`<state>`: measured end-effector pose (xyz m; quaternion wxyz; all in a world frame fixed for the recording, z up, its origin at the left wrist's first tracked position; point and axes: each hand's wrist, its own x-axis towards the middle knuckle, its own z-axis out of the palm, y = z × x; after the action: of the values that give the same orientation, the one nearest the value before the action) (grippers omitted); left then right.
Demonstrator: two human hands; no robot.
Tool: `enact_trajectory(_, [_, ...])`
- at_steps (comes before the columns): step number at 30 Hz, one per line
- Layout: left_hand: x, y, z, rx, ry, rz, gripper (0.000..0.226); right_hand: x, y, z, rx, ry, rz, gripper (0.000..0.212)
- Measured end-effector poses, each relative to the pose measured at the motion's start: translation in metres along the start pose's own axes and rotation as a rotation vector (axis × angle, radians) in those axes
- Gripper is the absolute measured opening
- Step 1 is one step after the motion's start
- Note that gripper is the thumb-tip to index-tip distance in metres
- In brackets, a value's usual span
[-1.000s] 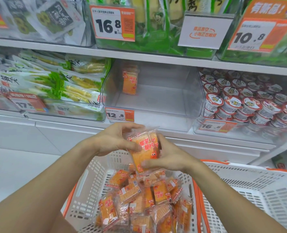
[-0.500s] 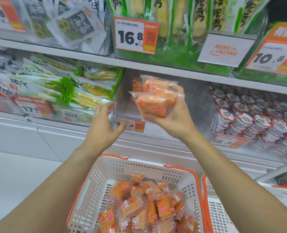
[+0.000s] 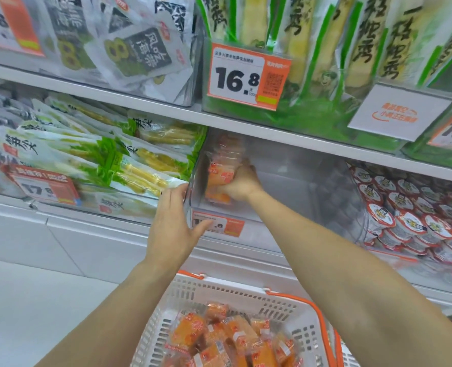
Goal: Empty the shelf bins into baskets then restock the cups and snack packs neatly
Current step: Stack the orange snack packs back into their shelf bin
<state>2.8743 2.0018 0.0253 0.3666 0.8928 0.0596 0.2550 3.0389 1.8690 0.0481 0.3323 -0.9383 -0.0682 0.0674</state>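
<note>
Right hand (image 3: 242, 182) round glossy orange snack packs (image 3: 219, 178)

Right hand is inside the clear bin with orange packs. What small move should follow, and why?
Probably set them down and let go. The right hand grips orange snack packs deep at the left wall of the clear bin, beside packs already standing there. The left hand rests open against the bin's front corner, and the white basket below holds many more.
</note>
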Motion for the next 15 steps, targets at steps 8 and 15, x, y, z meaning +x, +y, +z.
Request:
enact_trajectory(8, [-0.002,0.001,0.005,-0.008,0.025,0.005,0.08,-0.007,0.008,-0.003,0.171,-0.016,0.077,0.102])
enact_trajectory(15, [-0.004,0.004,0.006,0.023,0.029,0.005,0.078,-0.013,0.004,-0.009,0.101,-0.051,0.034,0.083])
